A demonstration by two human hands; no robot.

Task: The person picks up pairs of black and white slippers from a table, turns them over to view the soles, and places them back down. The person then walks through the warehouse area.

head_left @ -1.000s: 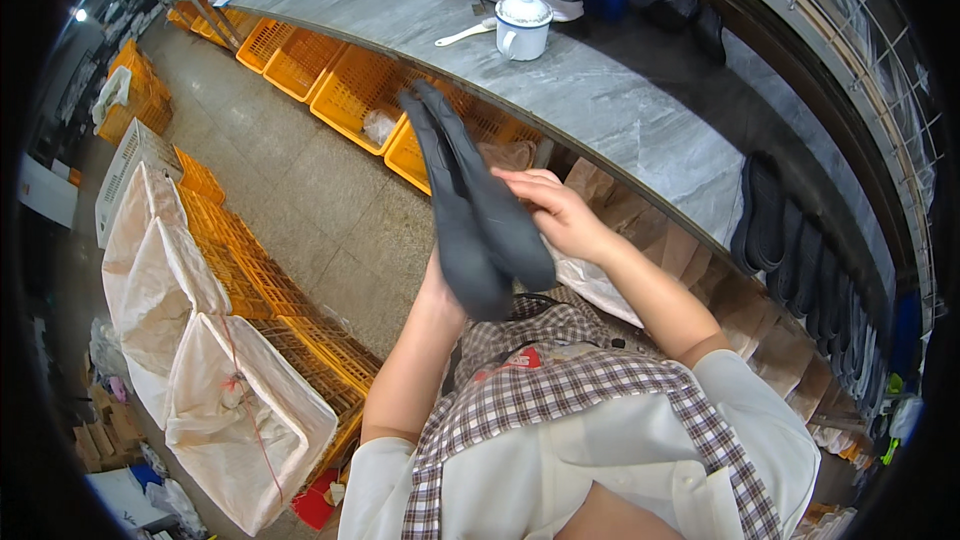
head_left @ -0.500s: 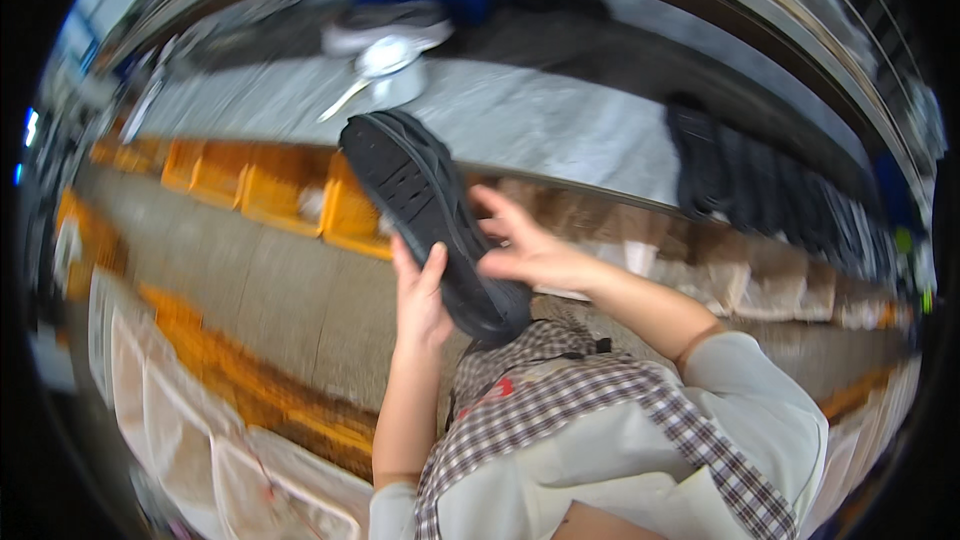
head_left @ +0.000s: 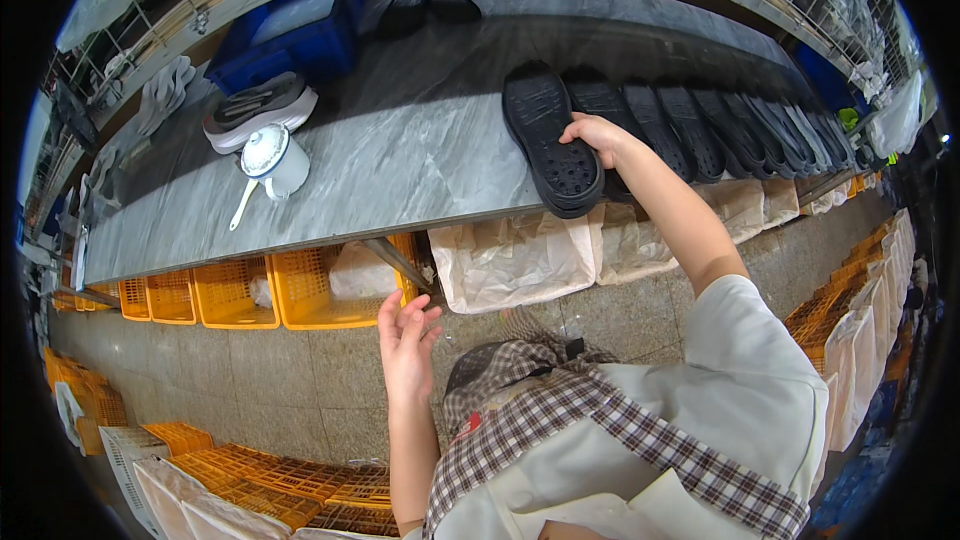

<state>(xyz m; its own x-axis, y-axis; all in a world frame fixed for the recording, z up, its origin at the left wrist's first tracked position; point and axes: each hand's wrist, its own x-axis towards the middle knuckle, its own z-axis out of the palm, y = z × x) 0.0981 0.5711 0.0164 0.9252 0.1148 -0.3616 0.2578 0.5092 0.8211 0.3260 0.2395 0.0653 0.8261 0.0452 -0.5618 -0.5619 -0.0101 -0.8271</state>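
A black shoe sole (head_left: 548, 125) with small holes at its near end lies on the grey marbled table, that end jutting slightly past the front edge. My right hand (head_left: 598, 140) grips its right side, thumb on top; the other fingers are partly hidden. To its right stretches a row of several similar black soles (head_left: 665, 125), side by side. My left hand (head_left: 408, 340) hangs in the air in front of the table, holding nothing, its fingers apart and loosely bent.
On the table (head_left: 400, 150) are a lidded white mug (head_left: 285, 168) with a spoon-like handle, a grey-white shoe (head_left: 262, 115), a blue bin (head_left: 290, 35) and two dark soles (head_left: 430, 2). Orange crates (head_left: 340, 285) and a white-lined crate (head_left: 515, 265) stand below. More crates (head_left: 270, 480) are behind me.
The black sole, held up between both hands before, now lies on the table at the row's left end. My right hand reached forward with it; my left hand let go. The view turned right.
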